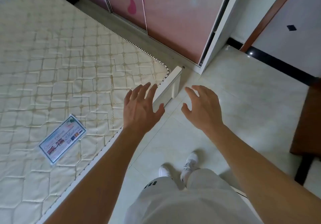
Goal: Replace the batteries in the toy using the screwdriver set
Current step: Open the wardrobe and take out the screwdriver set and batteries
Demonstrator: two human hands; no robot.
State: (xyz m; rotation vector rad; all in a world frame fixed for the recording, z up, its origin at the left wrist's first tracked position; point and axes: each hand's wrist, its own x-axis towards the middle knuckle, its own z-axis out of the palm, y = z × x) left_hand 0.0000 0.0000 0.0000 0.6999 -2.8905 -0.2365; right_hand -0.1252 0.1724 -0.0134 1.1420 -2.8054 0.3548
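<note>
Both hands out in front, empty, at the foot of a bed.

I see the left hand (139,109) held over the corner of the mattress (60,58), fingers straight and spread, holding nothing; its fingertips overlap the white bed frame (169,86) in my view, though I cannot tell whether they touch it. The right hand (201,109) hovers over the tiled floor (243,93) just beside that frame, fingers loosely curved and apart, also holding nothing. A printed label (62,137) lies flat on the mattress near the left forearm. Pink wardrobe doors (173,15) stand beyond the bed. Below the hands are white shoes (190,163) on the tiles and pale shorts (182,203). I cannot tell from this view where the toy is.
</note>
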